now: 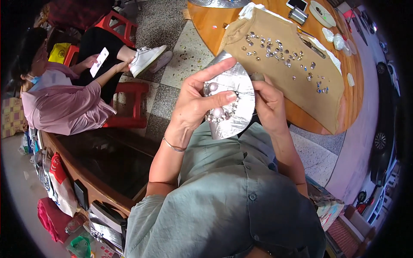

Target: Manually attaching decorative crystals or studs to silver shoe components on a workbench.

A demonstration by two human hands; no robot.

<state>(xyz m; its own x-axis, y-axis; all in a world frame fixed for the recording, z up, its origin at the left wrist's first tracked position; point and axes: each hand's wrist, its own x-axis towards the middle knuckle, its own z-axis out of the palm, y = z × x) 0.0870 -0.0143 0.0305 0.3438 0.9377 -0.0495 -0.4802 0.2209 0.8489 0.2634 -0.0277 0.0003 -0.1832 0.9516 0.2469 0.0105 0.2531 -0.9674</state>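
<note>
In front of my chest my left hand [193,101] grips a curved, shiny silver sheet [244,92]. Its thumb lies across the face and its forefinger runs along the upper edge. Pinkish pearl-like beads [218,112] and smaller stones decorate the sheet, partly hidden by the thumb. My right hand [271,101] is closed at the sheet's right edge, fingers curled. A small dark rounded bit [257,77] shows by its fingertips; whether it is held, I cannot tell. Beyond lies a tan cloth [275,75] strewn with many glittering stones [278,50].
A round wooden table [355,103] carries pliers [316,49], a metal can [298,15] and an oval dish [322,15]. At left a seated person [64,94] holds a phone [99,62], near red stools [131,105]. A dark-topped wooden cabinet [107,159] stands at my left.
</note>
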